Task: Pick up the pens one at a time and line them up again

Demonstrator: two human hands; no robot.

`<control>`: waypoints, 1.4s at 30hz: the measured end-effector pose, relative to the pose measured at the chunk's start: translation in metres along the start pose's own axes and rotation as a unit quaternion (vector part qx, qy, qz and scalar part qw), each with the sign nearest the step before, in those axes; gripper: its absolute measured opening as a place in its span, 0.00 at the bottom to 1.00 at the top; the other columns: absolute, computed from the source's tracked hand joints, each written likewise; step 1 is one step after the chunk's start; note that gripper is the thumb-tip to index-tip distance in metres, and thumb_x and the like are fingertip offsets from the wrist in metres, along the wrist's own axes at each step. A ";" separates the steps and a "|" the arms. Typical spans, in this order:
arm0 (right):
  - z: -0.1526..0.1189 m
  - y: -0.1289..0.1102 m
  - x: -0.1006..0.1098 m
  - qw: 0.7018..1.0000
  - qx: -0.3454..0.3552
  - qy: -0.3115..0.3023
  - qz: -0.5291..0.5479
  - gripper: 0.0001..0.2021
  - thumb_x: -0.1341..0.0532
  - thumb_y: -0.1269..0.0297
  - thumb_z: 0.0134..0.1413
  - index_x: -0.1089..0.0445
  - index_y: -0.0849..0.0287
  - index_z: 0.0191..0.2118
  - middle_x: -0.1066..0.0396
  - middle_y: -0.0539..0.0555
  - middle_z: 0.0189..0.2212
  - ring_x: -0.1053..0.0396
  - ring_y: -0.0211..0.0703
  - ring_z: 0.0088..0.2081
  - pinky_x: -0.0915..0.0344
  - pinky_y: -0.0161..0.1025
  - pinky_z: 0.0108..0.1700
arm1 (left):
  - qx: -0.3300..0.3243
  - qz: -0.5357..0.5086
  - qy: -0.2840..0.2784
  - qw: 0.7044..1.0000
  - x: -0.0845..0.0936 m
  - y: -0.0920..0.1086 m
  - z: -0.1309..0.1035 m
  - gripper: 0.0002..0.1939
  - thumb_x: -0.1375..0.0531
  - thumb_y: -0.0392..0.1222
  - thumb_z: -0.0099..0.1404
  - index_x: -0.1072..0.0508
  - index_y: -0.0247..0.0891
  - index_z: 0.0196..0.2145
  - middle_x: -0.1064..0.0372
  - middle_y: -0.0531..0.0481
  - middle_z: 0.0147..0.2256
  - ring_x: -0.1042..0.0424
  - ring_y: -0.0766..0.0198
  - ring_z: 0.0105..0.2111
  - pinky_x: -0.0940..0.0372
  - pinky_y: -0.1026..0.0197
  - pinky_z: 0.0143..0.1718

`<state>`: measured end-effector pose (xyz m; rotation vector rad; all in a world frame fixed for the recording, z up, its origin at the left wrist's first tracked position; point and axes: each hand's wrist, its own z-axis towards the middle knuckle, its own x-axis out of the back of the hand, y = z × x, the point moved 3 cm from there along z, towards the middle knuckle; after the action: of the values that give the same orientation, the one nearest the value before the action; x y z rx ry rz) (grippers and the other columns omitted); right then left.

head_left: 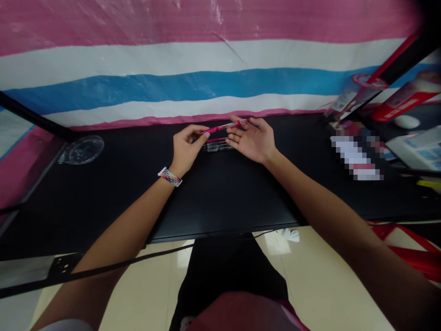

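A pink pen [225,126] is held slightly tilted above the black desk, its right end higher. My left hand [189,146] pinches its left end between thumb and fingers. At the pen's right end, the thumb and a finger of my right hand [255,139] hold it, with the other fingers loosely curled and the palm turned up. Several dark and clear pens [217,145] lie side by side on the desk just beneath, partly hidden by both hands.
A clear plastic lid or dish [82,150] sits at the desk's left. To the right are a clear cup [356,94], a red container [403,99], a white mouse [406,121] and a blurred-out packet [356,158]. A striped sheet [206,85] hangs behind the desk [227,197].
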<state>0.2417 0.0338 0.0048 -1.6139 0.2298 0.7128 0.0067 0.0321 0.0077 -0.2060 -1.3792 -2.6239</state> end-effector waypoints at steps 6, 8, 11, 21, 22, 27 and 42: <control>0.006 0.000 0.014 0.977 0.113 0.069 -0.165 0.11 0.24 0.53 0.56 0.18 0.50 0.43 0.18 0.53 0.38 0.20 0.50 0.41 0.18 0.49 0.45 | 0.009 0.019 0.000 1.000 0.002 -0.005 0.001 0.10 0.27 0.48 0.71 0.13 0.43 0.46 0.13 0.46 0.46 0.17 0.57 0.43 0.23 0.53 0.50; 0.007 -0.002 0.018 0.958 0.158 0.085 -0.224 0.08 0.24 0.57 0.57 0.17 0.49 0.41 0.18 0.54 0.41 0.20 0.53 0.47 0.20 0.53 0.53 | 0.021 0.030 -0.013 0.999 0.002 -0.009 0.003 0.09 0.29 0.46 0.72 0.13 0.43 0.48 0.13 0.45 0.47 0.16 0.56 0.44 0.22 0.52 0.52; 0.009 -0.005 0.023 0.914 0.201 0.098 -0.338 0.05 0.27 0.60 0.59 0.15 0.50 0.41 0.16 0.57 0.46 0.22 0.58 0.54 0.27 0.59 0.65 | 0.030 0.045 -0.020 0.998 0.003 -0.017 0.005 0.09 0.31 0.44 0.73 0.13 0.43 0.48 0.13 0.45 0.47 0.15 0.54 0.46 0.22 0.50 0.54; 0.021 0.001 0.039 0.800 0.220 0.072 -0.554 0.10 0.35 0.63 0.63 0.14 0.47 0.41 0.13 0.53 0.46 0.21 0.62 0.53 0.35 0.65 0.70 | 0.023 0.172 -0.042 0.984 0.006 -0.039 0.007 0.07 0.30 0.38 0.68 0.11 0.46 0.41 0.16 0.46 0.40 0.20 0.52 0.41 0.26 0.43 0.56; 0.022 0.002 0.040 0.798 0.221 0.071 -0.557 0.11 0.36 0.64 0.63 0.13 0.47 0.41 0.13 0.53 0.46 0.21 0.61 0.53 0.35 0.65 0.70 | 0.024 0.174 -0.047 0.983 0.006 -0.040 0.007 0.07 0.30 0.38 0.69 0.10 0.47 0.41 0.16 0.46 0.40 0.20 0.52 0.41 0.26 0.42 0.56; 0.022 0.003 0.041 0.815 0.217 0.076 -0.532 0.13 0.37 0.67 0.61 0.13 0.48 0.41 0.13 0.54 0.45 0.19 0.61 0.52 0.33 0.64 0.70 | 0.004 0.172 -0.057 0.983 0.007 -0.046 0.008 0.08 0.31 0.40 0.70 0.10 0.49 0.41 0.15 0.46 0.40 0.20 0.51 0.41 0.26 0.42 0.57; 0.017 0.002 0.036 0.807 0.211 0.091 -0.544 0.17 0.37 0.68 0.57 0.13 0.50 0.46 0.14 0.55 0.51 0.22 0.63 0.59 0.35 0.64 0.73 | 0.036 0.166 -0.042 0.985 0.007 -0.045 0.006 0.08 0.32 0.46 0.72 0.11 0.46 0.43 0.17 0.44 0.42 0.20 0.48 0.45 0.30 0.36 0.64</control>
<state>0.2634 0.0587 -0.0171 -1.1057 -0.3823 -0.3759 -0.0094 0.0616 -0.0237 -0.4970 -1.3303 -2.3112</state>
